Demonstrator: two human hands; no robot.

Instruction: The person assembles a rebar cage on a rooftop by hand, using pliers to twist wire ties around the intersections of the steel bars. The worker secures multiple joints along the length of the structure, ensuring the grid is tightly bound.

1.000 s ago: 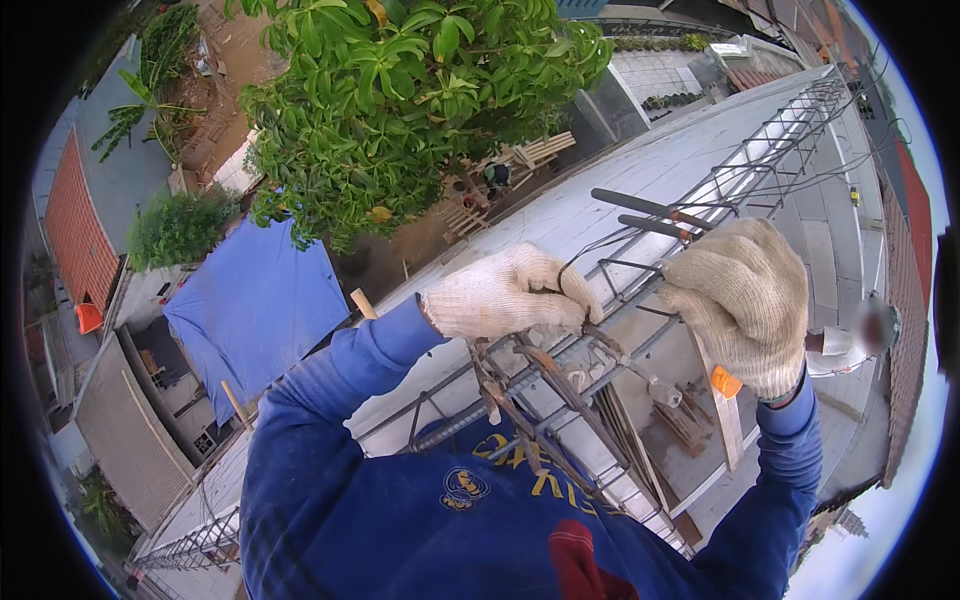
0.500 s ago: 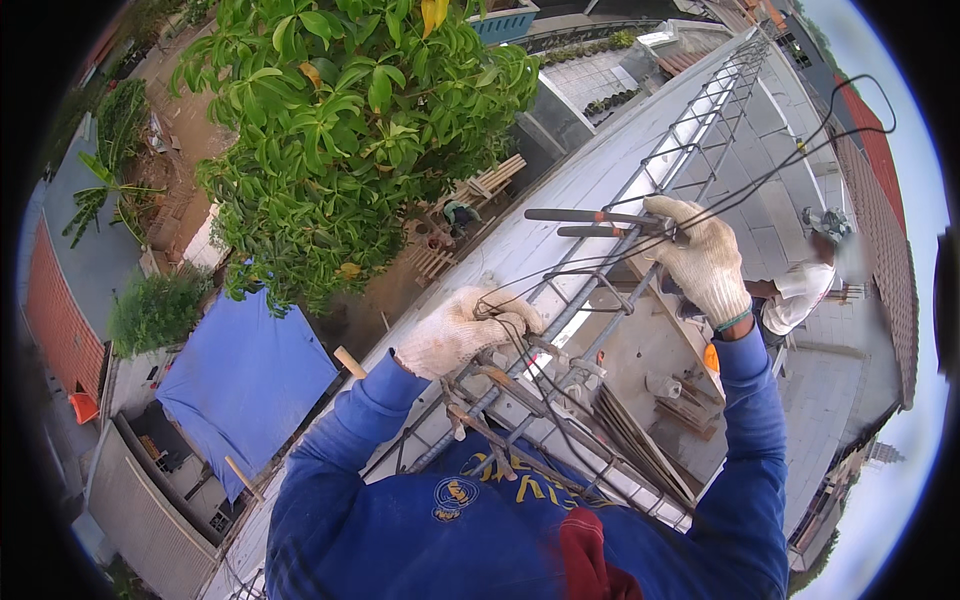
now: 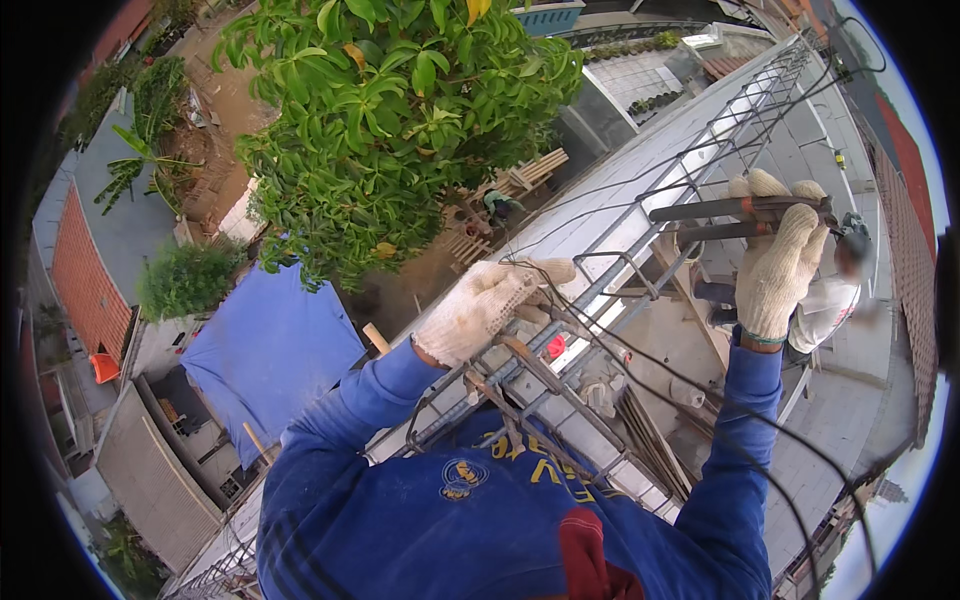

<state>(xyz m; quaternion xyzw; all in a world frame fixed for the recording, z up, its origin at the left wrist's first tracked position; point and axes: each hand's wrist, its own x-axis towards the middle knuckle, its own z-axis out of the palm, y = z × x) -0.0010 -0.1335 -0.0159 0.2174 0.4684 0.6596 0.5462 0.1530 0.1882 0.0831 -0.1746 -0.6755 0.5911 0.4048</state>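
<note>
My left hand (image 3: 485,308), in a white knitted glove, is closed around thin dark binding wire (image 3: 690,385) beside a steel rebar cage (image 3: 612,285). Its fingertips are partly hidden by the bars. Farther right, my gloved right hand (image 3: 780,262) grips a pair of pincers (image 3: 715,209) with dark handles pointing left; the jaws lie by the far side of the hand. Long loose loops of the wire spread across the cage and down past my right forearm. Rusty bent bars (image 3: 530,362) lie on the cage close to my chest.
The cage runs along a white wall top (image 3: 640,185) toward the upper right. Another person (image 3: 828,305) in a white shirt is beyond my right hand. A leafy tree (image 3: 400,130) and a blue tarp (image 3: 270,365) are below on the left; long boards (image 3: 650,440) lean at lower right.
My right hand has moved right with the pincers, away from the cage bars. Wire loops now sweep down to the lower right. My left hand stays by the cage, and the view has shifted slightly.
</note>
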